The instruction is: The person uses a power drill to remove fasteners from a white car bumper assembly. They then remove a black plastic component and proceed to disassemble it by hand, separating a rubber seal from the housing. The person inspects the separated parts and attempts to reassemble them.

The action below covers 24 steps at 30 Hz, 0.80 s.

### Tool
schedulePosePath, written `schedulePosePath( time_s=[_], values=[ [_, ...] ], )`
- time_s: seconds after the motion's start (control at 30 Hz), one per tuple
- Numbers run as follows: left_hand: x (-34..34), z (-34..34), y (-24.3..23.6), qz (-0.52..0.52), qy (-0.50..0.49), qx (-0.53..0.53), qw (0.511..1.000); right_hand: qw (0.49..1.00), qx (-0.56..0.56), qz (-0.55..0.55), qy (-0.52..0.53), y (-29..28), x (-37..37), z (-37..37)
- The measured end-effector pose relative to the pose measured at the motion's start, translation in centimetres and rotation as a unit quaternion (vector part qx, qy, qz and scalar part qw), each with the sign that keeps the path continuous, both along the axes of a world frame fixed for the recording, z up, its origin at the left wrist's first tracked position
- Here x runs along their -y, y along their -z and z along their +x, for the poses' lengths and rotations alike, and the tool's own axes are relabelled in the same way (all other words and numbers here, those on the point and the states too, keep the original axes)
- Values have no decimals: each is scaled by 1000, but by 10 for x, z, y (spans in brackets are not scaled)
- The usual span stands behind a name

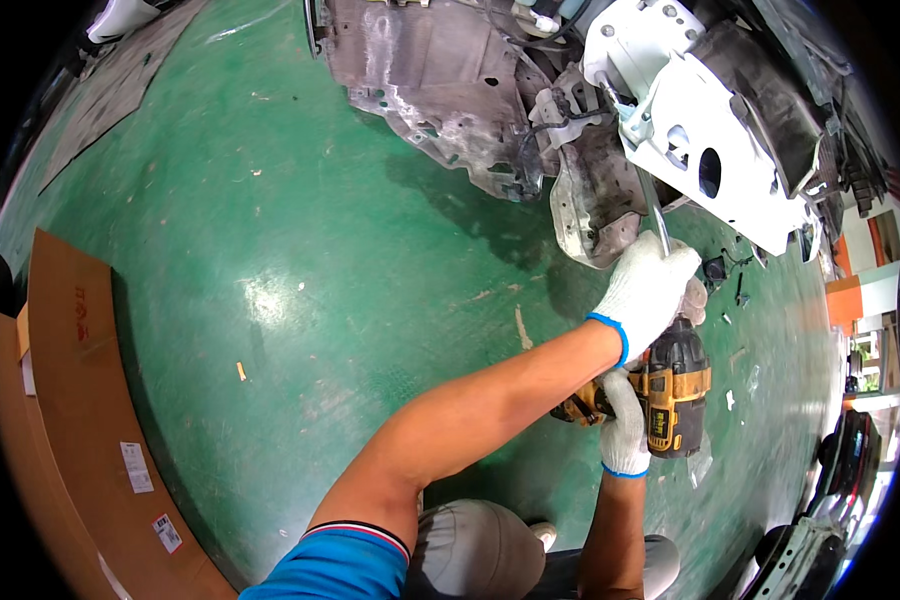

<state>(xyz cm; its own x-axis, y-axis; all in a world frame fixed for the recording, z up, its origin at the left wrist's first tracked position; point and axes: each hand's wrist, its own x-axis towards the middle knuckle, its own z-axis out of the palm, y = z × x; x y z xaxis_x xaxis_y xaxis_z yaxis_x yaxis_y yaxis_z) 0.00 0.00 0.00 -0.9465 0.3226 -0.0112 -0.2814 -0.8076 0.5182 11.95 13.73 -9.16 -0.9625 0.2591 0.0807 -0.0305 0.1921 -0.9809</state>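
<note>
My left hand (645, 285), in a white knit glove, is closed on a long silver metal rod (655, 205) that reaches up to white metal bodywork (715, 150). My right hand (625, 425), also gloved, grips a yellow and black power driver (675, 395) just below the left hand. The rod's lower end is hidden by the glove, so I cannot tell whether it joins the driver. Dark, scuffed undercarriage panels (430, 75) with holes and a cable lie beyond my hands, beside a bent, dirty metal piece (600, 195).
A large cardboard sheet (85, 400) stands along the left on the green floor (250, 230). A grey mat (110, 100) lies at upper left. Small loose parts (740, 290) are scattered right of my hands. Dark car parts (845, 470) are stacked at the right edge.
</note>
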Motion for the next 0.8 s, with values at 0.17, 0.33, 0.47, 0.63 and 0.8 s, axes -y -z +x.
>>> schedulePosePath(
  time_s=[0.17, 0.33, 0.47, 0.63, 0.8],
  values=[
    [-6, 2, 1, 31, -12, 9, 999, 1000, 4, 8, -19, -12, 6, 6],
    [-4, 2, 0, 23, -7, 14, 1000, 989, -78, 124, -8, -6, 1, 3],
    [-9, -5, 7, 10, -9, -9, 1000, 993, -43, 107, -10, -9, 0, 0],
    [-10, -7, 8, -3, 8, -14, 1000, 988, -72, 131, -24, 19, -20, 8],
    [-1, -3, 6, 28, 7, 7, 1000, 998, -30, 45, -35, -9, 0, 3]
  ],
)
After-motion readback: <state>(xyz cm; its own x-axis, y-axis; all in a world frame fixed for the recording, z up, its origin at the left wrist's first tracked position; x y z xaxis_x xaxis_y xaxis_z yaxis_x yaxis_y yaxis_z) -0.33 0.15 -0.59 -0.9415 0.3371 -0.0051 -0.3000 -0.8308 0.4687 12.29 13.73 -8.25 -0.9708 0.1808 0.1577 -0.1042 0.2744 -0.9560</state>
